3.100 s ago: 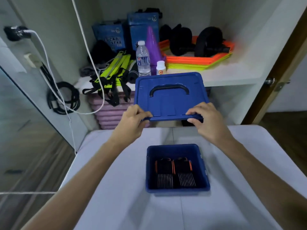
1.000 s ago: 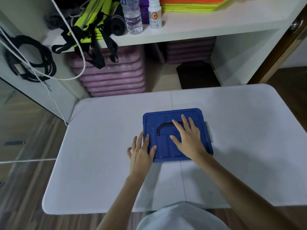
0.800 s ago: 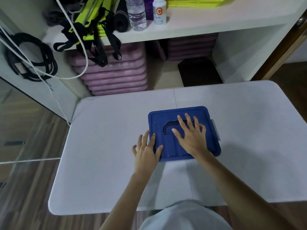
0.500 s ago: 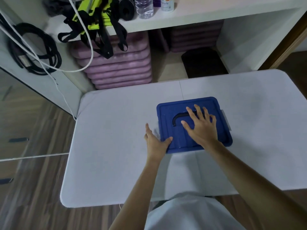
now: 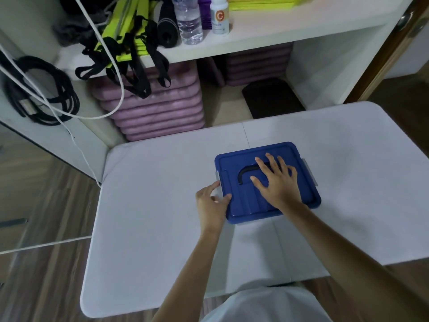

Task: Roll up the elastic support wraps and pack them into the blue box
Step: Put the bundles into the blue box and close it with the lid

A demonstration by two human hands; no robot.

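Head cam, item by item. Right hand (image 5: 277,183): grip open, fingers spread flat, palm pressing down on lid (image 5: 246,201) of blue box (image 5: 267,216), fingertips over the black handle (image 5: 242,174) recessed in lid. Left hand (image 5: 212,202): at box's left edge, thumb touching lid's near-left corner, fingers curled round the grey latch (image 5: 217,180) on that side; grip on the latch. Second grey latch (image 5: 308,170) on box's right side, untouched. Box: lid on, contents not visible, so wraps can't be seen. Box sits on white desk (image 5: 151,228), approx. centre, slightly toward far edge, turned a little anticlockwise. Person's light shirt (image 5: 262,305) at bottom of frame, both forearms bare.

Beyond desk: white shelf unit (image 5: 290,26). On shelf: water bottle (image 5: 189,19), white bottle w/ orange "C" label (image 5: 219,16) just beside it, neon-yellow straps w/ black webbing (image 5: 125,40) hanging over shelf edge. Under shelf: stacked purple mats (image 5: 160,108), black pad (image 5: 272,97) on floor. Left wall: coiled black cable (image 5: 46,89), white cable (image 5: 111,66) looping across.
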